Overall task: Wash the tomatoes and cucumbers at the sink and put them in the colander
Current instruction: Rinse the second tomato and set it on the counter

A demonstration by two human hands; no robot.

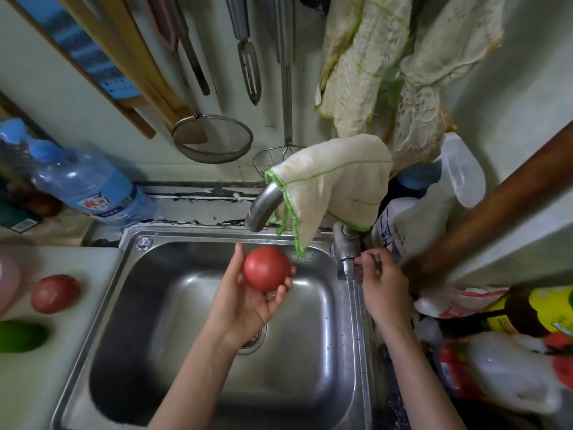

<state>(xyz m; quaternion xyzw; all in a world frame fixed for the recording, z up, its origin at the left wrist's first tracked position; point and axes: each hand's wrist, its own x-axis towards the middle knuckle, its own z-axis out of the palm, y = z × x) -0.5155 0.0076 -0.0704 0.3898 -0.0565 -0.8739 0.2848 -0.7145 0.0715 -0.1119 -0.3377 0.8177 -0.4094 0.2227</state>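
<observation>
left hand (248, 301) cupping tomato (266, 268) over sink (130, 305) (steel), right hand (383, 282) on tap handle (370, 261)

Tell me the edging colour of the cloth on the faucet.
Green edging, clearest in head view.

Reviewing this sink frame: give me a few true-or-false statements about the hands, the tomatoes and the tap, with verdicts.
1. The left hand holds a tomato above the sink. True.
2. The right hand holds a cucumber. False: it pinches the tap handle.
3. A cloth hangs over the spout. True.
4. The second tomato lies in the sink. False: it sits on the counter, left of the sink.
</observation>
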